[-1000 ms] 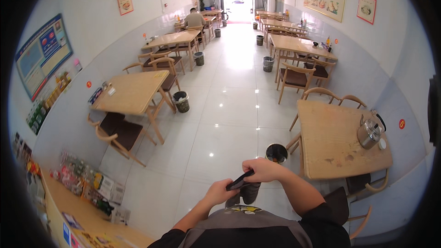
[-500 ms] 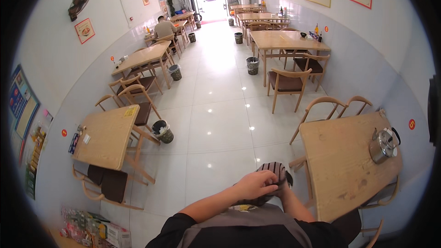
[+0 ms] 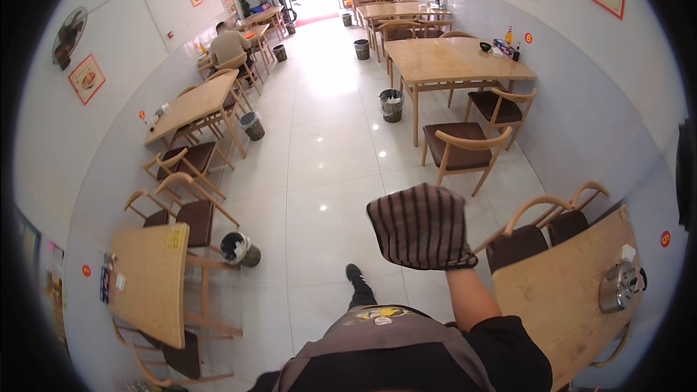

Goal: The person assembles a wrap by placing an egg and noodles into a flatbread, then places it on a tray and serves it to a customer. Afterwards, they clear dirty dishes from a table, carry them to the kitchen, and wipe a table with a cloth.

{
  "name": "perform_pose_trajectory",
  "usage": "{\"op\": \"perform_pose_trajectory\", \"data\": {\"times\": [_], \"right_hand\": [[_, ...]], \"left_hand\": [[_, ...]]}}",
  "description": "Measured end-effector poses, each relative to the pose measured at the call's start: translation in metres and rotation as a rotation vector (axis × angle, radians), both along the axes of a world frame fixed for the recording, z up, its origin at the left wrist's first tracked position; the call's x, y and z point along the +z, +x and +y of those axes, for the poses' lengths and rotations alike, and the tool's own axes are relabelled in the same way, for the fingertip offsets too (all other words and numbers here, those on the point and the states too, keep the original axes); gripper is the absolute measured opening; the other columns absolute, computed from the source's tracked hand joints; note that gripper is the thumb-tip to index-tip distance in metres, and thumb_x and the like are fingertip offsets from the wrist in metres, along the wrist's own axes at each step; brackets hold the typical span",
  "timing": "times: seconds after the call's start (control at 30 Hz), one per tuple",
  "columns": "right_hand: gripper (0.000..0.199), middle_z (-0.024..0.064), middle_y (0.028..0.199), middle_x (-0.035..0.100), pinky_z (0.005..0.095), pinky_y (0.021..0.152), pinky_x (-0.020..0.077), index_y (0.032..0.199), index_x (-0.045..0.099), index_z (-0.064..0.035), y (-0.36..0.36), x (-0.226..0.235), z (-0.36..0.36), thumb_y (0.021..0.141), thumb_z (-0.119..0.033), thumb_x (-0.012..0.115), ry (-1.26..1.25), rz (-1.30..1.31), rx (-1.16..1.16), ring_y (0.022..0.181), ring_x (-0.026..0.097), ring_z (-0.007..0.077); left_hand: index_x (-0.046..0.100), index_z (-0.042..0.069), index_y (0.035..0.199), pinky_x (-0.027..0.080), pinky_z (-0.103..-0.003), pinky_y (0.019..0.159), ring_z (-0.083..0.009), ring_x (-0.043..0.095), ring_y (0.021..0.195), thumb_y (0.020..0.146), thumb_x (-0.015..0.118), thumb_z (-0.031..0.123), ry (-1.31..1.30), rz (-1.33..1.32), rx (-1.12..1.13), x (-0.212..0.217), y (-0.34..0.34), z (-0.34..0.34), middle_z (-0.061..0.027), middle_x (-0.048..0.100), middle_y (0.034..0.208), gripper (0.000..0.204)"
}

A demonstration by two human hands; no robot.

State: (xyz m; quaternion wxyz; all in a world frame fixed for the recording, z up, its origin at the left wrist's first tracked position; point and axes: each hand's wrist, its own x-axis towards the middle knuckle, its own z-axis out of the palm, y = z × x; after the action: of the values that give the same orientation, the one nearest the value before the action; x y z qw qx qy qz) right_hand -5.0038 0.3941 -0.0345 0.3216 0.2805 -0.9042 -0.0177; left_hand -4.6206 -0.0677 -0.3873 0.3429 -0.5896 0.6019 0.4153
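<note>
A brown cloth with dark stripes (image 3: 421, 226) is held up in front of me, over the aisle floor. It covers my right hand, so the fingers are hidden; only my right forearm (image 3: 470, 292) shows below the cloth's lower edge. The cloth spreads out broad and fairly flat to the left of the wrist. My left hand is out of the picture. To the right of my forearm stands a wooden table (image 3: 552, 276) with a metal kettle (image 3: 618, 287) on it, apart from the cloth.
Wooden tables and chairs line both walls. A chair (image 3: 465, 147) juts into the aisle ahead on the right. Bins stand along the aisle, one (image 3: 239, 248) by the near left table (image 3: 149, 276). A seated person (image 3: 231, 45) is farther off at left.
My left hand has left the cloth and gone out of view. The cloth, bunched before, is now spread and raised higher with my right hand. A foot shows now; the room has shifted in view.
</note>
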Motion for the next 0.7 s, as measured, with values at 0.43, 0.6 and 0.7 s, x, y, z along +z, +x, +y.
{"op": "perform_pose_trajectory", "data": {"times": [0.43, 0.6, 0.7], "right_hand": [[0.017, 0.004, 0.071, 0.038, 0.0327, 0.073, 0.0346, 0.075, 0.042, -0.0185, -0.273, -0.073, -0.03, 0.071, -0.032, 0.05, -0.083, -0.505, 0.178, 0.076, 0.044, 0.0211], [0.02, 0.0191, 0.097, 0.068, 0.0456, 0.079, 0.0519, 0.09, 0.071, -0.0061, -0.414, -0.192, 0.0, 0.073, -0.014, 0.063, -0.376, -1.113, -0.863, 0.096, 0.065, 0.0379], [0.019, 0.0178, 0.097, 0.069, 0.0452, 0.081, 0.0516, 0.091, 0.071, -0.0085, -0.513, -0.215, 0.028, 0.074, -0.011, 0.061, -0.558, -1.15, -0.99, 0.095, 0.064, 0.038]], "left_hand": [[0.068, 0.003, 0.097, 0.052, -0.04, 0.071, -0.0276, 0.067, 0.076, 0.086, 0.057, 0.024, -0.193, 0.558, -0.652, 0.062, -0.612, -0.079, -0.0134, 0.07, 0.083, 0.026], [0.063, 0.0, 0.108, 0.051, -0.03, 0.068, -0.0173, 0.066, 0.076, 0.089, 0.06, 0.021, -0.073, 1.101, -0.471, 0.17, -0.878, -0.045, -0.009, 0.068, 0.092, 0.029], [0.063, 0.002, 0.108, 0.05, -0.029, 0.066, -0.0153, 0.065, 0.077, 0.09, 0.059, 0.021, 0.028, 1.1, -0.455, 0.172, -0.951, -0.03, -0.0062, 0.068, 0.091, 0.026]]}}
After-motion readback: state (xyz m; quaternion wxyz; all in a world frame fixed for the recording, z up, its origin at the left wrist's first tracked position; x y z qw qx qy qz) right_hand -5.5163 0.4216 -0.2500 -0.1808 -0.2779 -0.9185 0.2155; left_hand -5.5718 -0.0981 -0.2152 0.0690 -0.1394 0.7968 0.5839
